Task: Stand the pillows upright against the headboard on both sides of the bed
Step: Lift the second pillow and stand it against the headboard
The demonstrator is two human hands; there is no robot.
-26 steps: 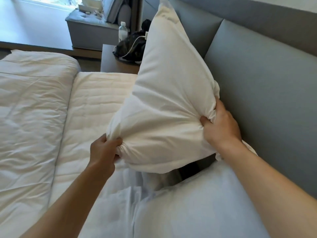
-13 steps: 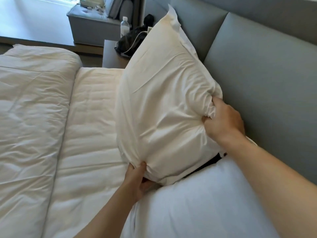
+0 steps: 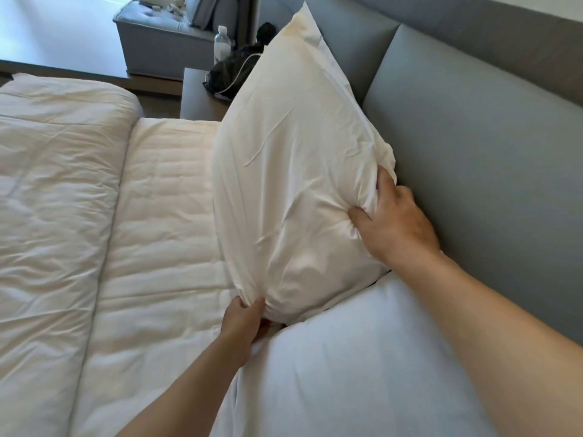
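A white pillow [image 3: 293, 171] stands nearly upright on the bed, leaning toward the grey padded headboard [image 3: 479, 159]. My left hand [image 3: 244, 323] pinches its lower near corner down at the mattress. My right hand [image 3: 392, 222] grips its near upper edge, close to the headboard. A second white pillow [image 3: 362, 367] lies in front of me, between my arms, with its far end under the held pillow.
A folded white duvet [image 3: 53, 200] covers the left of the bed, beside the bare quilted mattress pad [image 3: 164, 222]. Beyond the bed's far side, a dark nightstand [image 3: 198, 96] carries a black bag [image 3: 233, 70] and a water bottle [image 3: 222, 42]. A grey bench [image 3: 157, 42] stands further back.
The pillow has tilted upright and moved toward the headboard. My left hand slid from its left edge down to the bottom corner; my right hand lowered with the edge it grips.
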